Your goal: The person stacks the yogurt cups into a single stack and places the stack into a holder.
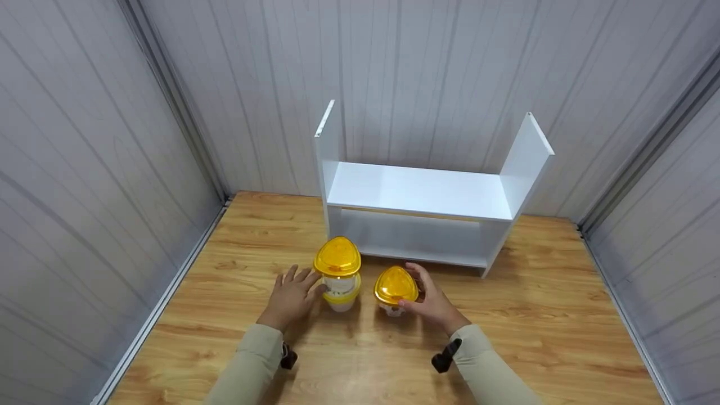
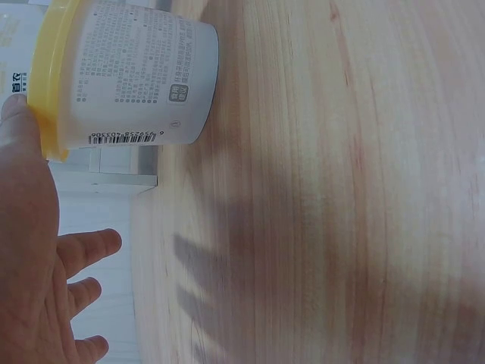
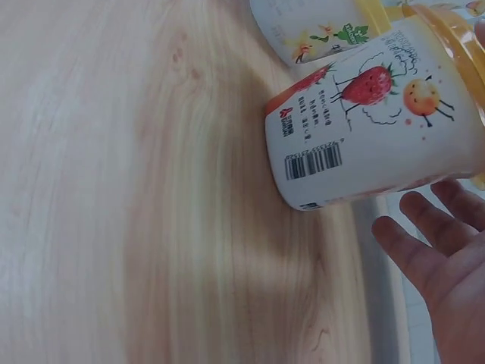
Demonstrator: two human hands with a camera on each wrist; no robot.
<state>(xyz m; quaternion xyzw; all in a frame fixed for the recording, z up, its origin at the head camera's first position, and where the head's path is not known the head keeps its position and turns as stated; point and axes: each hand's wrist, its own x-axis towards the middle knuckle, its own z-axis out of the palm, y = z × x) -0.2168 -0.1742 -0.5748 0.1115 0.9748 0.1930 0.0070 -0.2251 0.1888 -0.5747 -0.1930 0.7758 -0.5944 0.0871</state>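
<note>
left hand (image 1: 292, 298) has fingers spread, thumb against the two-cup stack (image 1: 340, 275) on the table (image 1: 562, 337) before the shelf (image 1: 422, 191); right hand (image 1: 436, 301) pinches the lone cup (image 3: 371, 114) beside it, thumb and fingers round its lid (image 1: 396, 286), can't tell if raised. one-sided thumb push could topple the stack; if the lid is loose, it could pop off and drop the cup.

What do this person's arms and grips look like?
The left sleeve and right sleeve are plain pale beige cloth. A small black gadget sticks out by the left wrist, and another one by the right. The left grip and right grip are bare hands, without gloves. I see no cables.
</note>
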